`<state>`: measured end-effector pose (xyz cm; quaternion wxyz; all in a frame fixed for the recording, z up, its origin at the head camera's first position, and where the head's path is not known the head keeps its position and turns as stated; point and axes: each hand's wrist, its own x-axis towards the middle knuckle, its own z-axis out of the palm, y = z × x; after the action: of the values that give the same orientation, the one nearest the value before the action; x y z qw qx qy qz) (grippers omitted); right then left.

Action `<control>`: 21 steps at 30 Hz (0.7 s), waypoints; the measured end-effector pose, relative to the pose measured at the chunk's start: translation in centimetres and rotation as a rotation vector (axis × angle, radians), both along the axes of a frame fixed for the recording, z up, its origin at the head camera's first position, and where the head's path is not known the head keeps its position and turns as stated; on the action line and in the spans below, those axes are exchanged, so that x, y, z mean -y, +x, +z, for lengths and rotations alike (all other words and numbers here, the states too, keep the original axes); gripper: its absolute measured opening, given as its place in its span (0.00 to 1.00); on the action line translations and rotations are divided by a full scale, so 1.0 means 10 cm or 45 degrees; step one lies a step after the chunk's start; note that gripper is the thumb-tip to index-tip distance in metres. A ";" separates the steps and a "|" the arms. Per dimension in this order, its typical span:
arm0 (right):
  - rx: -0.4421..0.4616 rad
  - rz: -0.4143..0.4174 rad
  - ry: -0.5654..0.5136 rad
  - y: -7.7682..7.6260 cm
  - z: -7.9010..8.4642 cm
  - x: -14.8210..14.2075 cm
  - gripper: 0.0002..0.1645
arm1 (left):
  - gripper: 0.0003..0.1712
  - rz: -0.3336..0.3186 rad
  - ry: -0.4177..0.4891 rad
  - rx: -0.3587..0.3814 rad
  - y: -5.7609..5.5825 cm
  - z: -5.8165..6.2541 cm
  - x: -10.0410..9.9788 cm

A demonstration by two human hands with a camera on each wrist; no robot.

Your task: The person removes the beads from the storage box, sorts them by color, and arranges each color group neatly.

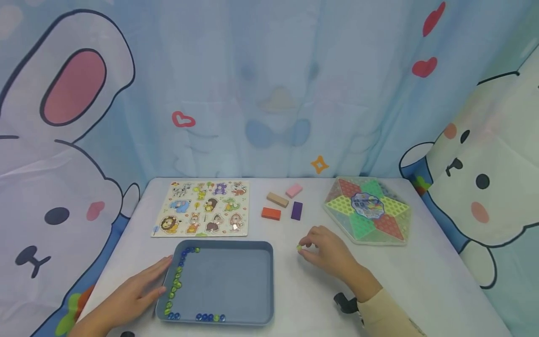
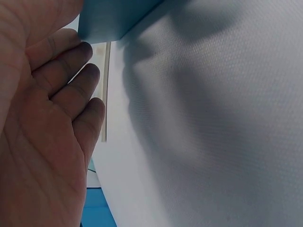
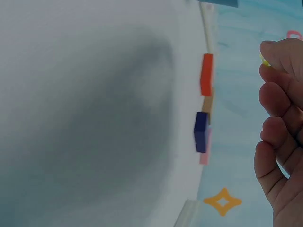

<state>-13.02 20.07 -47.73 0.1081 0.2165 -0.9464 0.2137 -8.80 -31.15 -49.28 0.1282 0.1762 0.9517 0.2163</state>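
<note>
A yellow-green marble is pinched between the thumb and index finger of my right hand, held above the table to the right of the tray. In the right wrist view, only a sliver of the marble shows between the fingertips. My left hand rests against the left side of the blue-grey tray, its fingers fairly straight. Blue and green marbles line the tray's left side, with a few at the top left corner. Another short row of marbles lies along its near edge.
An animal puzzle board lies behind the tray. Orange, tan, pink and purple blocks are grouped to its right. A hexagonal box with coloured triangles sits at the back right. A printed curtain hangs behind the table.
</note>
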 end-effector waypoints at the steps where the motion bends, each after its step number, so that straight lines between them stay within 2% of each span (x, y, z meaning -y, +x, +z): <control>1: 0.009 -0.003 0.015 0.01 -0.02 -0.02 0.08 | 0.43 -0.002 0.002 -0.002 0.00 0.00 0.00; 7: 0.085 0.001 0.091 0.05 -0.13 -0.11 0.08 | 0.42 0.006 0.010 0.004 0.00 0.01 0.00; 21: 0.179 0.020 0.137 0.08 -0.27 -0.17 0.06 | 0.41 0.013 0.001 -0.049 0.01 -0.01 0.00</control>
<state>-12.26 21.77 -50.42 0.0279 0.2141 -0.9601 0.1779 -8.68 -31.13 -49.43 0.1085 0.1754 0.9548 0.2140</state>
